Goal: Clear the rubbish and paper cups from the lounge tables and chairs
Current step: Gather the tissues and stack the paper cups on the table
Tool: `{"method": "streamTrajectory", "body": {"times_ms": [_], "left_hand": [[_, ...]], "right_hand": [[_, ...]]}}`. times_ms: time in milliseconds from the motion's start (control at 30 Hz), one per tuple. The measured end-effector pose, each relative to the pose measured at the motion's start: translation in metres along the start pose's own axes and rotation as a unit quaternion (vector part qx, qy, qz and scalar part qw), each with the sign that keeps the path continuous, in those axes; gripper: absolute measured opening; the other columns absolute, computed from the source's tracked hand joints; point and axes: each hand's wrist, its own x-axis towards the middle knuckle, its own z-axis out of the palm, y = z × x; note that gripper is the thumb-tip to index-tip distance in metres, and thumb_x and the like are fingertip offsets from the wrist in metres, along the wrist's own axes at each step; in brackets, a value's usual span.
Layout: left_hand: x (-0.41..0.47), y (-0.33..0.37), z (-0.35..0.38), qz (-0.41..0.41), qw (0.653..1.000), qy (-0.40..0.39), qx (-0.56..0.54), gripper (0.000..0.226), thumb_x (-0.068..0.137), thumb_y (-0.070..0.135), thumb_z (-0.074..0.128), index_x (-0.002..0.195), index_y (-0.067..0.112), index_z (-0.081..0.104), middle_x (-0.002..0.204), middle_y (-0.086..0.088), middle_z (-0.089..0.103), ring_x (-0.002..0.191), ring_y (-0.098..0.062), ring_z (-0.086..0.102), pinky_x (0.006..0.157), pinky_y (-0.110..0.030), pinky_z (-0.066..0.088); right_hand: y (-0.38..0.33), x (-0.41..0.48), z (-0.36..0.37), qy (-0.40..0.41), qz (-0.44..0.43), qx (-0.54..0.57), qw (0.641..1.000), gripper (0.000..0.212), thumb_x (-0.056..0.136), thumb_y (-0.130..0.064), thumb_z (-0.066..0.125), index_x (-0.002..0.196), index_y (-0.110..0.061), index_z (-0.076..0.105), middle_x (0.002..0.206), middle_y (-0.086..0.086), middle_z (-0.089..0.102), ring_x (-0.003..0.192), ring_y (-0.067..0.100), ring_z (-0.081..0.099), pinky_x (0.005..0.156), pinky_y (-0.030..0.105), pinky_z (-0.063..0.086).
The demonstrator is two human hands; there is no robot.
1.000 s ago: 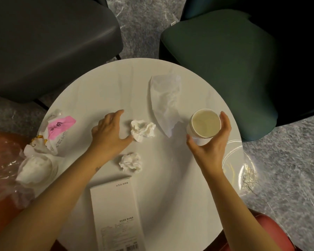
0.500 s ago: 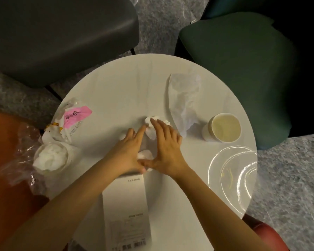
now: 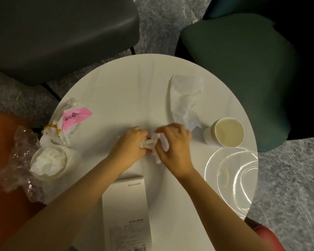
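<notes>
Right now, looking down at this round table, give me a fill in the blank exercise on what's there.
1. The left hand and right hand grip crumpled tissues; the paper cup stands beside the ____ one.
2. The wrapper at the left edge of the table is partly ____.
3. The chair beyond the cup is dark ____.
Missing words: right; pink; green.
</notes>
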Motion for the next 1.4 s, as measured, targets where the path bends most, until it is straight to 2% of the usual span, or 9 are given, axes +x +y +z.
{"method": "streamTrajectory", "body": {"times_ms": [167,433,567,767,933,1033,1200,1300,1400], "left_hand": [[0.004,-0.002,-0.009,-0.011,1.000,0.024,0.008,0.016,0.071,0.019,0.070,0.067,0.014,0.056,0.066,0.000,0.043,0.071,-0.031,0.056,0.058,-0.029,0.035],[0.011,0.004,-0.038,-0.030,0.964,0.226,-0.139,0.021,0.067,0.016,0.079,0.079,0.002,0.068,0.098,-0.010,0.054,0.085,-0.015,0.052,0.073,-0.022,0.040],[0.018,0.012,-0.021,0.029,0.990,0.112,-0.082,0.015,0.068,0.010,0.076,0.078,0.001,0.068,0.125,-0.012,0.052,0.110,-0.024,0.050,0.082,-0.020,0.035],[0.017,0.019,0.006,0.031,0.996,0.058,-0.056,0.037,0.064,0.006,0.072,0.055,0.019,0.038,0.059,0.015,0.036,0.051,-0.007,0.038,0.051,-0.019,0.027],[0.013,0.023,0.016,0.048,0.998,0.049,-0.008,0.027,0.068,0.008,0.075,0.078,0.014,0.051,0.079,-0.004,0.063,0.067,-0.018,0.054,0.059,-0.014,0.028],[0.012,0.028,0.021,0.007,0.997,0.074,-0.002,0.047,0.072,0.009,0.073,0.110,0.012,0.046,0.087,-0.009,0.063,0.074,-0.024,0.059,0.057,-0.020,0.035],[0.014,0.028,0.015,-0.106,0.981,0.094,-0.136,0.020,0.074,0.013,0.069,0.077,0.016,0.049,0.066,0.007,0.053,0.059,-0.013,0.049,0.044,-0.009,0.035],[0.012,0.033,0.003,-0.112,0.968,0.116,-0.193,0.021,0.068,0.008,0.071,0.072,0.014,0.051,0.063,0.007,0.053,0.055,-0.009,0.049,0.042,-0.005,0.034],[0.013,0.048,-0.016,-0.090,0.956,0.083,-0.265,0.019,0.066,0.003,0.070,0.073,0.013,0.055,0.070,-0.005,0.061,0.064,-0.023,0.057,0.059,-0.027,0.052]], "right_hand": [[0.014,0.039,0.001,-0.016,0.203,-0.181,0.962,0.055,0.085,-0.013,0.053,0.138,-0.014,0.037,0.148,0.015,0.029,0.138,0.036,0.018,0.108,0.047,0.017],[0.029,0.015,0.006,-0.048,0.115,-0.005,0.992,0.036,0.081,0.009,0.052,0.116,-0.001,0.055,0.111,0.017,0.059,0.101,0.032,0.053,0.079,0.025,0.038],[0.025,-0.005,0.008,-0.040,0.112,0.151,0.981,0.053,0.079,0.003,0.063,0.124,-0.010,0.039,0.114,0.004,0.051,0.087,0.006,0.054,0.073,0.011,0.039],[0.022,-0.013,0.008,-0.051,0.097,0.179,0.978,0.073,0.079,-0.003,0.069,0.138,-0.026,0.033,0.123,-0.012,0.042,0.101,-0.002,0.046,0.085,0.000,0.035],[0.019,-0.009,0.008,-0.042,0.045,-0.060,0.996,0.073,0.066,-0.008,0.079,0.132,-0.011,0.048,0.119,0.017,0.057,0.092,0.035,0.056,0.079,0.039,0.046],[0.015,-0.008,0.007,-0.113,0.115,0.007,0.987,0.076,0.076,-0.014,0.073,0.141,-0.016,0.033,0.127,0.017,0.047,0.098,0.031,0.055,0.080,0.035,0.048],[0.003,-0.008,-0.002,-0.075,0.234,0.165,0.955,0.039,0.080,-0.009,0.068,0.117,-0.008,0.056,0.106,0.013,0.061,0.082,0.016,0.057,0.073,0.019,0.047],[-0.005,-0.009,-0.019,-0.063,0.203,0.254,0.943,0.057,0.073,-0.005,0.074,0.125,-0.009,0.051,0.113,0.006,0.054,0.089,0.011,0.057,0.082,0.017,0.049],[-0.011,-0.004,-0.035,0.013,0.153,0.226,0.962,0.059,0.069,-0.004,0.078,0.123,-0.005,0.055,0.106,0.005,0.056,0.082,0.007,0.058,0.078,0.012,0.048]]}}
